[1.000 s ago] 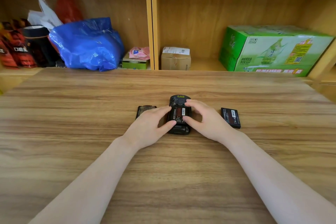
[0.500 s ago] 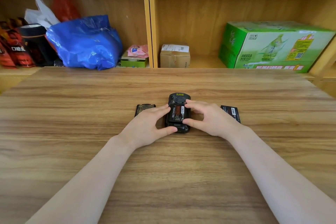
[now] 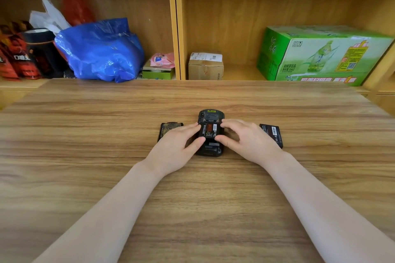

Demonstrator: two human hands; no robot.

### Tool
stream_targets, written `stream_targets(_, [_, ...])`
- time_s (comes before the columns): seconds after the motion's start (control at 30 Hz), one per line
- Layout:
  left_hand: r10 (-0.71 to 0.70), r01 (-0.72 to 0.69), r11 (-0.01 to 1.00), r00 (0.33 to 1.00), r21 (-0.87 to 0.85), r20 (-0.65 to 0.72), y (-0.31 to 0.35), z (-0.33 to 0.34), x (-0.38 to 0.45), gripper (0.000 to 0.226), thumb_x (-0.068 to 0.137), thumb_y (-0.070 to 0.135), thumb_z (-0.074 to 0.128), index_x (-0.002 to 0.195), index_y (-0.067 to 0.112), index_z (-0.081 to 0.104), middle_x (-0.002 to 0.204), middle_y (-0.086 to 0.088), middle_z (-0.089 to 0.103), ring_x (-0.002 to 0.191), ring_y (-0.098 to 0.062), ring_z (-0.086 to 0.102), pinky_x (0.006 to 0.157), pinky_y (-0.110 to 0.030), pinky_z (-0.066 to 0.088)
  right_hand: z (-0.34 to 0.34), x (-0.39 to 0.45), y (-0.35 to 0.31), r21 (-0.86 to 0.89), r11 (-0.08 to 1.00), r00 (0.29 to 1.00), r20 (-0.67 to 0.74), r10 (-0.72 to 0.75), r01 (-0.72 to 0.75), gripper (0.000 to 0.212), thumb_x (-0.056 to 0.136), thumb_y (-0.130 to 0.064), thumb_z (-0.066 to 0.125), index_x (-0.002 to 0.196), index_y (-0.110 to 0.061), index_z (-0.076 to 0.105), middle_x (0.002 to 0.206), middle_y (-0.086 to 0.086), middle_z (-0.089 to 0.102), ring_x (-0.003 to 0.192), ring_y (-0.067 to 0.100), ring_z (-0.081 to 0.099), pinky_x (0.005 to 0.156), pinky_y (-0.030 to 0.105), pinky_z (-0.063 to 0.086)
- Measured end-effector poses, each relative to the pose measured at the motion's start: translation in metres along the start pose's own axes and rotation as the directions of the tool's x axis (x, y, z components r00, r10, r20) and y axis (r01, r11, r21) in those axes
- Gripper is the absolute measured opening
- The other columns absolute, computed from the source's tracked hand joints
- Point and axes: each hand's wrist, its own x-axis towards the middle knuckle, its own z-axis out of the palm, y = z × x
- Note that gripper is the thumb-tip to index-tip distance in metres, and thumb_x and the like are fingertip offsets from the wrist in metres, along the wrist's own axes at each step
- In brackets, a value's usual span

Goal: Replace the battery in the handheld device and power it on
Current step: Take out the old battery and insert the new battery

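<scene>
A black handheld device (image 3: 210, 115) lies face down in the middle of the wooden table (image 3: 192, 198), its back open. A battery with a red label (image 3: 210, 129) sits in its compartment. My left hand (image 3: 177, 147) grips the device's left side, thumb and forefinger at the battery's edge. My right hand (image 3: 248, 139) holds the right side the same way. The back cover (image 3: 167, 129) lies inside-up just left of my left hand. A second black battery (image 3: 272, 133) lies on the table to the right, partly behind my right hand.
Shelves stand behind the table's far edge. On them are a blue plastic bag (image 3: 100, 51), red and black packets (image 3: 19, 57), a small cardboard box (image 3: 205, 66) and a green drinks carton (image 3: 320, 55).
My hands have closed in a little on the device, the fingertips now on the battery's edges. The device and the loose parts have not moved on the table.
</scene>
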Motion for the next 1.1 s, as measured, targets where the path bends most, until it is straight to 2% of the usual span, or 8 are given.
stream_targets(0.1, [-0.015,0.014,0.999,0.999,-0.043,-0.034,0.003,0.002,0.001,0.047,0.100,0.035,0.045,0.144,0.020,0.044,0.149,0.004,0.043,0.138,-0.006,0.034,0.112,-0.016,0.020,0.001,-0.001,-0.001,-0.016,0.998,0.996,-0.059,-0.060,0.060,0.062,0.088,-0.064,0.037,0.113,-0.018,0.071,0.127,-0.002,0.065,0.116,0.013,0.061,0.099,0.034,0.048])
stream_targets(0.3, [-0.034,0.028,0.994,0.998,-0.103,-0.057,0.004,0.004,0.002,0.044,0.099,0.030,0.048,0.142,0.021,0.047,0.146,0.007,0.045,0.135,0.000,0.033,0.106,-0.006,0.015,0.002,-0.004,-0.008,-0.022,0.999,0.999,-0.034,-0.030,0.029,0.062,0.091,-0.060,0.034,0.121,-0.018,0.068,0.134,-0.004,0.060,0.125,0.012,0.053,0.107,0.028,0.040])
stream_targets(0.4, [-0.030,0.024,0.992,0.998,-0.124,-0.049,0.003,0.005,0.002,0.043,0.099,0.029,0.050,0.142,0.022,0.047,0.146,0.009,0.044,0.132,0.006,0.030,0.105,-0.002,0.013,0.006,-0.007,-0.014,0.017,0.999,0.998,-0.049,0.029,-0.028,0.058,0.090,-0.057,0.041,0.124,-0.017,0.066,0.137,-0.005,0.057,0.126,0.010,0.051,0.108,0.026,0.037])
stream_targets(0.57, [-0.044,0.036,0.990,0.998,-0.139,-0.053,0.004,0.003,0.000,0.044,0.098,0.029,0.052,0.140,0.019,0.049,0.145,0.008,0.046,0.132,0.005,0.033,0.106,-0.005,0.016,0.012,-0.017,-0.024,0.051,0.998,0.991,-0.125,0.041,-0.035,0.042,0.091,-0.044,0.058,0.118,-0.014,0.068,0.131,-0.001,0.062,0.121,0.013,0.055,0.103,0.025,0.042])
stream_targets(0.67, [-0.042,0.035,0.991,0.998,-0.132,-0.048,0.004,0.001,0.000,0.044,0.097,0.029,0.054,0.140,0.020,0.050,0.144,0.009,0.048,0.134,0.002,0.035,0.103,-0.001,0.015,0.012,-0.017,-0.029,0.082,0.996,0.989,-0.143,0.048,-0.036,0.038,0.091,-0.042,0.059,0.118,-0.017,0.068,0.130,-0.002,0.063,0.122,0.012,0.055,0.104,0.026,0.042])
stream_targets(0.87, [-0.065,0.048,0.984,0.993,-0.170,-0.102,0.003,-0.010,-0.001,0.045,0.094,0.025,0.060,0.138,0.022,0.052,0.140,0.012,0.050,0.124,0.010,0.034,0.097,0.006,0.015,0.011,-0.013,-0.040,0.120,0.992,0.989,-0.134,0.064,-0.048,0.039,0.093,-0.039,0.056,0.125,-0.017,0.063,0.132,-0.003,0.060,0.125,0.012,0.052,0.104,0.022,0.038])
stream_targets(0.93, [-0.083,0.063,0.983,0.990,-0.171,-0.112,0.000,-0.016,-0.001,0.046,0.092,0.025,0.063,0.137,0.022,0.053,0.139,0.012,0.051,0.126,0.007,0.037,0.097,0.005,0.017,0.011,-0.010,-0.046,0.105,0.993,0.989,-0.136,0.060,-0.046,0.038,0.094,-0.036,0.056,0.124,-0.014,0.063,0.129,-0.001,0.062,0.120,0.015,0.055,0.098,0.021,0.040])
stream_targets(1.1, [-0.142,0.116,0.975,0.981,-0.190,-0.129,-0.012,-0.034,-0.005,0.046,0.089,0.021,0.066,0.134,0.027,0.057,0.135,0.013,0.057,0.126,0.001,0.046,0.102,-0.010,0.027,0.017,0.008,-0.063,0.053,0.998,0.994,-0.102,0.049,-0.044,0.038,0.093,-0.039,0.055,0.121,-0.014,0.063,0.122,0.000,0.063,0.114,0.018,0.056,0.093,0.031,0.047])
